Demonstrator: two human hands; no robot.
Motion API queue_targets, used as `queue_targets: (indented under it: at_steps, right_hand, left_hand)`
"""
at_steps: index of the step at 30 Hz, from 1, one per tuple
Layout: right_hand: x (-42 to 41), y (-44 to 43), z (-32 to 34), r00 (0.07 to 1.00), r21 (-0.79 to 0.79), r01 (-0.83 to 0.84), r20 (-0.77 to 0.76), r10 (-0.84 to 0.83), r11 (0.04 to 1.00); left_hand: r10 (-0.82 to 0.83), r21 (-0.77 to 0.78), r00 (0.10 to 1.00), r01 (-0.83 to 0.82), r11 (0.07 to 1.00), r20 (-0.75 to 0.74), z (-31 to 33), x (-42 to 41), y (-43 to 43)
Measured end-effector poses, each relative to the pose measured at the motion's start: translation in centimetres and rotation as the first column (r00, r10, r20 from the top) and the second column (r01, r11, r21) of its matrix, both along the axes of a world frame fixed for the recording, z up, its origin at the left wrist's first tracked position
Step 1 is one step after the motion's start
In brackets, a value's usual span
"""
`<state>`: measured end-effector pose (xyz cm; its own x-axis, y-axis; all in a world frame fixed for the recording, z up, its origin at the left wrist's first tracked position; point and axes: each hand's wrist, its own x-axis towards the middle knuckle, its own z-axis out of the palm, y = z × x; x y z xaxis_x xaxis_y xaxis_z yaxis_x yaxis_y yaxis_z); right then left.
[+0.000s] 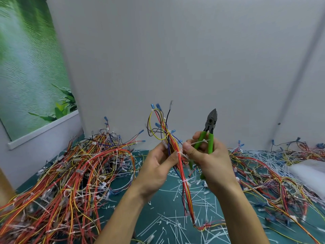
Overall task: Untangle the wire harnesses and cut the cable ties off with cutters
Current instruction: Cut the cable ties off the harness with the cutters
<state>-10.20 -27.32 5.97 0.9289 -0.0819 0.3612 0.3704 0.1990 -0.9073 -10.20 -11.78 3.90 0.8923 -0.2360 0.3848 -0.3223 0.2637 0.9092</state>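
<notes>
A teal cutting mat (140, 154) strewn with cut ties meets a grey wall (175, 59). The left hand (156, 166) pinches 1 wire harness (183, 173) upright. Just right of that grip, the right hand (209, 161) curls round green cutters (211, 120), its thumb pinching a cable tie (200, 142). The marking at the pivot is too blurred to read.

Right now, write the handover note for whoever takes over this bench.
Left hand: grips the harness, held upright over the mat.
Right hand: holds the cutters, tips up, jaws closed, and pinches a white tie beside the harness.
Done: many cut ties litter the mat.
Left: a lower tie still binds this harness; the left pile and right pile look tangled and tied.
</notes>
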Motion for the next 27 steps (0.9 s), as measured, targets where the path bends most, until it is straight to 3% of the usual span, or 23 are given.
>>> queue_targets:
  at_steps: [6, 12, 19, 23, 27]
  right_hand:
    - [0.2, -1.6, 0.1, 0.992, -0.160, 0.111, 0.085, -0.098, 0.981]
    - [0.6, -2.5, 0.0, 0.973, -0.276, 0.209, 0.154, -0.171, 0.938]
    - [0.6, -3.6, 0.0, 0.979, -0.540, 0.143, 0.203, -0.037, 0.829]
    - [0.7, -4.1, -0.1, 0.979, -0.616, 0.144, 0.201, -0.022, 0.775]
    - [0.6, -4.7, -0.3, 0.984, -0.756, 0.089, 0.168, 0.061, 0.649]
  left_hand:
    - [0.037, -0.062, 0.997, -0.033, 0.998, 0.066, 0.3, -0.2, -0.3]
    - [-0.099, -0.141, 0.985, 0.119, 0.983, 0.142, 0.7, -0.2, 0.2]
    - [-0.215, -0.218, 0.965, 0.245, 0.945, 0.151, 0.4, 0.2, 1.0]
    - [-0.184, -0.215, 0.967, 0.220, 0.951, 0.176, 0.5, 0.2, 1.4]
    - [-0.128, -0.242, 0.972, 0.174, 0.955, 0.197, 1.0, 0.1, 1.8]
